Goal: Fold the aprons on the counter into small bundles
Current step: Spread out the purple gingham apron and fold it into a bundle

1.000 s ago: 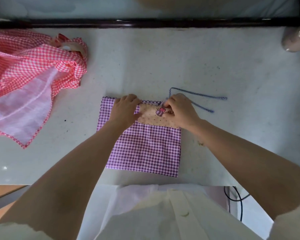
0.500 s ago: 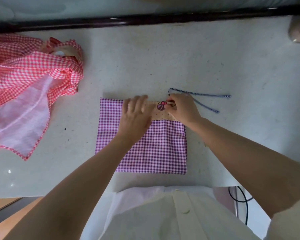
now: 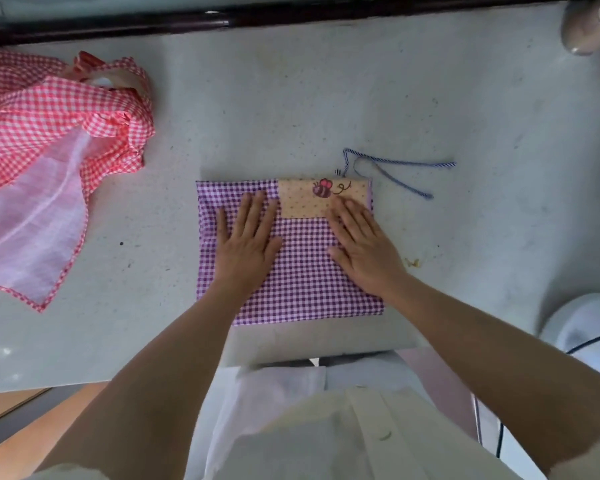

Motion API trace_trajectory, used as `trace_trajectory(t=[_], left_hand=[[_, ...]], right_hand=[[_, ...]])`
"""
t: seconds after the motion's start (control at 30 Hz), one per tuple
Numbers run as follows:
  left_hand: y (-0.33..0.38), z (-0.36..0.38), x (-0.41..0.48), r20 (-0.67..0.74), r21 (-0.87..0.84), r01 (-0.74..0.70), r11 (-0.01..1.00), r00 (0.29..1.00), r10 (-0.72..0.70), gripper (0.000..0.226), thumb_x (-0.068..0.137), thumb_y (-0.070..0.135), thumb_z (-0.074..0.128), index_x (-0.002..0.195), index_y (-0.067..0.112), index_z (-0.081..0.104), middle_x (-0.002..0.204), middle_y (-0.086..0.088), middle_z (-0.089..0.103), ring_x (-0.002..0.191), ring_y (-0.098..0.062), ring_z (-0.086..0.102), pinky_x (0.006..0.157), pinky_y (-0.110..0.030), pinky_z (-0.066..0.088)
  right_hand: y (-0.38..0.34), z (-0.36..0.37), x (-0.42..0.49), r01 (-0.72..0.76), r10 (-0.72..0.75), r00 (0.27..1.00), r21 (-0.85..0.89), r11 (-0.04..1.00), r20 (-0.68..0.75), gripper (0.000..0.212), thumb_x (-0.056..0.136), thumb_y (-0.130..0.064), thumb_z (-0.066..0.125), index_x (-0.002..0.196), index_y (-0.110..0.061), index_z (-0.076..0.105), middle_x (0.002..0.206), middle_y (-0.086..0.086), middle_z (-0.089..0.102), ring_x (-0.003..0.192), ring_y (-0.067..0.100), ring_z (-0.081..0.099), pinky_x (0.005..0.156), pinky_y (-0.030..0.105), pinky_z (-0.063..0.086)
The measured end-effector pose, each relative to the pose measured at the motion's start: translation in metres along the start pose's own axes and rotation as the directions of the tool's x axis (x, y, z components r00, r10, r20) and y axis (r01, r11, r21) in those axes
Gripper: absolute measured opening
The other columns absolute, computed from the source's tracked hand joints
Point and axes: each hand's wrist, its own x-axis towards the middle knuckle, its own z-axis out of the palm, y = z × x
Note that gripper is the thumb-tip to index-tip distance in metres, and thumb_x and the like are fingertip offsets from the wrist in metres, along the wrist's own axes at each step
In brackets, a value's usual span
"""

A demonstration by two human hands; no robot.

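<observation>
A purple gingham apron (image 3: 305, 271) lies folded into a flat square near the counter's front edge. Its beige pocket panel with a bee print (image 3: 323, 190) shows at the top right. A blue striped tie cord (image 3: 395, 166) trails from its top right corner onto the counter. My left hand (image 3: 246, 244) lies flat, palm down, on the square's left half. My right hand (image 3: 364, 244) lies flat on the right half, fingertips at the pocket panel. A red gingham apron (image 3: 49, 140) with a pale lining sits crumpled and unfolded at the far left.
The pale speckled counter (image 3: 326, 98) ends at a dark rail (image 3: 291, 13) at the back. A greyish object (image 3: 586, 26) stands at the back right corner. A white rounded object (image 3: 582, 327) sits at the front right. Small crumbs (image 3: 413, 262) lie right of the purple apron.
Both hands let go of the top edge near the bee and slid down; they now rest flat and spread on the folded purple apron.
</observation>
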Motion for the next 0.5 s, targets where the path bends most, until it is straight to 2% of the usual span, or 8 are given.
trace_trajectory(t=[0.13, 0.2, 0.27, 0.33, 0.4, 0.5], left_hand=[[-0.035, 0.006, -0.033, -0.011, -0.033, 0.078, 0.996, 0.997, -0.078, 0.069, 0.1, 0.055, 0.005, 0.156, 0.017, -0.003, 0.164, -0.004, -0.009, 0.15, -0.022, -0.011, 0.121, -0.052, 0.0], [-0.034, -0.001, -0.043, -0.045, -0.06, 0.06, 0.996, 0.997, -0.063, 0.07, 0.1, 0.054, 0.013, 0.156, 0.012, 0.008, 0.164, -0.008, 0.003, 0.151, -0.027, 0.0, 0.121, -0.052, 0.003], [-0.023, -0.014, -0.053, -0.064, -0.089, -0.107, 0.99, 0.993, 0.102, 0.069, 0.099, 0.057, 0.016, 0.151, 0.013, 0.031, 0.156, -0.013, 0.029, 0.144, -0.034, 0.026, 0.118, -0.054, 0.017], [-0.009, -0.023, -0.062, -0.024, -0.097, -0.279, 0.955, 0.96, 0.278, 0.076, 0.094, 0.068, 0.01, 0.143, 0.02, 0.045, 0.146, -0.011, 0.044, 0.133, -0.034, 0.042, 0.112, -0.055, 0.028], [0.003, -0.026, -0.067, 0.109, -0.082, -0.303, 0.949, 0.944, 0.311, 0.088, 0.082, 0.083, 0.009, 0.148, 0.029, 0.033, 0.151, -0.006, 0.037, 0.138, -0.031, 0.034, 0.114, -0.054, 0.022], [0.006, -0.013, -0.072, 0.243, 0.029, -0.295, 0.955, 0.929, 0.28, 0.109, 0.069, 0.09, 0.037, 0.154, 0.031, 0.003, 0.161, -0.007, 0.01, 0.147, -0.031, 0.012, 0.119, -0.054, 0.009]], right_hand=[[0.007, -0.005, 0.011, 0.064, -0.064, 0.998, -0.011, 0.998, 0.024, 0.068, 0.103, -0.051, 0.014, 0.155, -0.015, -0.011, 0.163, 0.008, -0.017, 0.15, 0.02, -0.016, 0.124, 0.043, 0.004], [0.0, -0.011, 0.012, 0.053, -0.054, 0.998, -0.012, 0.998, -0.032, 0.067, 0.104, -0.042, 0.028, 0.157, -0.01, 0.003, 0.164, 0.013, -0.004, 0.152, 0.026, -0.006, 0.123, 0.046, 0.009], [-0.009, -0.019, 0.008, 0.022, -0.022, 0.993, -0.004, 1.0, -0.114, 0.061, 0.1, -0.033, 0.043, 0.152, -0.006, 0.026, 0.16, 0.014, 0.02, 0.149, 0.031, 0.016, 0.121, 0.047, 0.019], [-0.022, -0.024, -0.001, 0.075, -0.072, 0.986, 0.013, 0.997, -0.153, 0.051, 0.094, -0.026, 0.052, 0.141, -0.008, 0.045, 0.144, 0.013, 0.042, 0.134, 0.031, 0.039, 0.112, 0.048, 0.033], [-0.031, -0.022, -0.009, 0.149, -0.143, 0.983, 0.042, 0.988, -0.114, 0.042, 0.093, -0.026, 0.05, 0.131, -0.01, 0.054, 0.133, 0.011, 0.052, 0.123, 0.029, 0.048, 0.105, 0.048, 0.041], [-0.033, -0.023, -0.019, 0.13, -0.126, 0.991, 0.147, 0.981, -0.042, 0.04, 0.097, -0.026, 0.047, 0.132, -0.01, 0.056, 0.135, 0.01, 0.054, 0.124, 0.027, 0.05, 0.109, 0.046, 0.041]])
